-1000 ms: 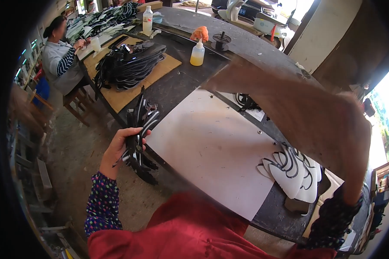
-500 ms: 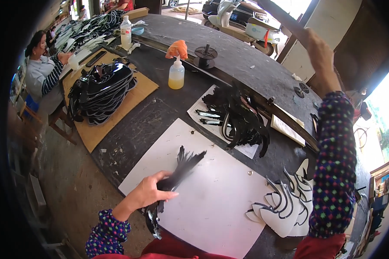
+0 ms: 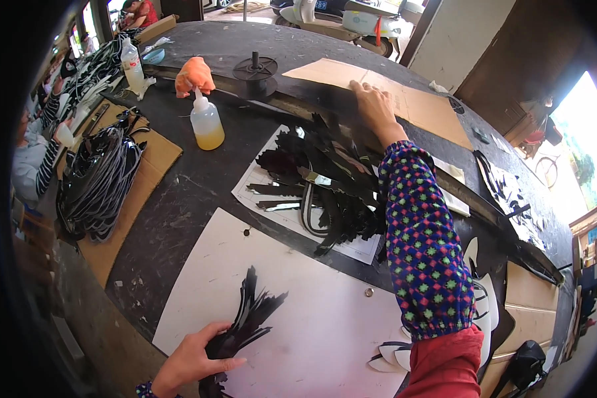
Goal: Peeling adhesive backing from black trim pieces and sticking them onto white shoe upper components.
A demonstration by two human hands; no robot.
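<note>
I have a clear view of the bundle of thin, frayed black strips over the near left part of a large, smooth white board. The left hand is closed around its lower part, thumb on one side and fingers on the other, so the ragged ends fan out upward past the grip.

The right hand reaches far across the desk, a broad, dark, scuffed surface. I see its fingers partly curled, lying on the near edge of a flat, tan cardboard sheet; I cannot tell whether they pinch it or only press on it.

Just beyond the white board I make out a loose heap of black strips on a white paper sheet. White curved panels with black edging lie to the right, partly hidden from me by the right sleeve.

Farther left stands a translucent squeeze bottle with yellow liquid, a crumpled orange cloth at its nozzle, near a black plastic spool. At the left edge I see a stack of glossy black pieces on brown cardboard. A pale scooter is parked past the desk.
</note>
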